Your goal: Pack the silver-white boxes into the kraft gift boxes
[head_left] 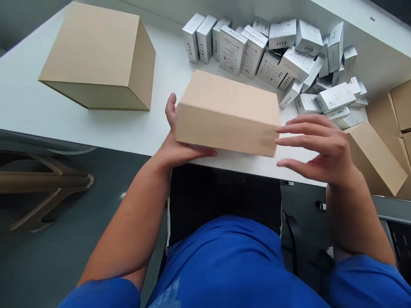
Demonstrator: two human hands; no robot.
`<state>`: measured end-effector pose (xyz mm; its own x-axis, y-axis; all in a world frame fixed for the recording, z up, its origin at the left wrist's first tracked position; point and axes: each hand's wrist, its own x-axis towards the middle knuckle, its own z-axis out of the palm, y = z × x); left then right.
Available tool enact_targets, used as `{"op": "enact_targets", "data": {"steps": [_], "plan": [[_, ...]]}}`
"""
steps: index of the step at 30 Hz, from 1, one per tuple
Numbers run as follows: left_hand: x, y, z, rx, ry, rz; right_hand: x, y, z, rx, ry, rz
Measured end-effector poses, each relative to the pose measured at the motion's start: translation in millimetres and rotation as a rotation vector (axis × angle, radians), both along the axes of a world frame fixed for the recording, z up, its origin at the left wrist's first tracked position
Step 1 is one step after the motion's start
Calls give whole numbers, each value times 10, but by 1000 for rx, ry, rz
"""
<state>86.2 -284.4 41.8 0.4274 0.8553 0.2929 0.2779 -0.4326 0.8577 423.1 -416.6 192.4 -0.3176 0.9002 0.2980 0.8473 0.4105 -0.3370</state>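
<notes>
A plain brown cardboard box (227, 113) is held above the front edge of the white table, slightly tilted. My left hand (175, 141) grips its left end, with the thumb underneath and the other fingers mostly hidden behind it. At the box's right end is my right hand (321, 145), its fingers apart and stretched toward the side; the fingertips are at or very near the cardboard, and I cannot tell whether they touch. Just behind the box lie many small white printed cartons (233, 49), some upright and others heaped.
On the table's left stands a larger brown box (96, 47). More brown cardboard boxes (375, 154) are at the right end. The white table (25, 94) has a wall behind it. A dark chair (224, 192) is beneath me, and a brown chair-like base (48, 184) shows at left.
</notes>
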Motion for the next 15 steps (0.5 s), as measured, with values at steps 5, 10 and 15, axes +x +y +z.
{"op": "enact_targets", "data": {"steps": [5, 10, 15], "plan": [[-253, -251, 27, -62, 78, -7, 384, -53, -581, -51, 220, -167], [-301, -335, -11, -51, 14, -42, 665, 305, -1130, -312, 224, -243], [-251, -310, -49, -47, 35, 5, 633, 585, -1350, -332, 168, -225]]}}
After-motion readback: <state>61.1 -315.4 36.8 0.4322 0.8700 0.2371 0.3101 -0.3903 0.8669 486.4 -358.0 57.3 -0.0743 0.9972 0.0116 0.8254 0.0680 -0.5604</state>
